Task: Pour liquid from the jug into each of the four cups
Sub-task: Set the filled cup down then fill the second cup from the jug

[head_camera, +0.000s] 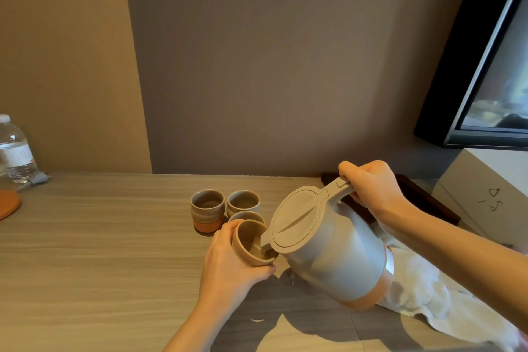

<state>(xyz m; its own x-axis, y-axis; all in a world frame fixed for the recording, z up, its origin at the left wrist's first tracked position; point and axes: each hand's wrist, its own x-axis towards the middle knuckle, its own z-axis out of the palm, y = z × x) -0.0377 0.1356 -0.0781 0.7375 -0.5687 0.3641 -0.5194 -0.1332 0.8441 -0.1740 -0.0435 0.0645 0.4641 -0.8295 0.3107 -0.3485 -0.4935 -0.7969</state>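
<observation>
My right hand [371, 188] grips the handle of a grey jug [331, 248] with an orange base, tilted left above the table. Its spout reaches into a beige cup [248, 243] that my left hand [228, 263] holds tilted toward the jug, and liquid shows inside this cup. Behind it, three more grey cups stand on the table: one with an orange foot at back left [207, 208], one at back right [243, 202], and one [246, 216] mostly hidden behind the held cup.
A wooden table [100, 251] runs to the wall. A water bottle [15, 148] and an orange coaster [7, 204] sit at far left. A white cloth [428, 291] lies under the jug at right, with a dark tray [423, 194] and a white box [491, 188] behind.
</observation>
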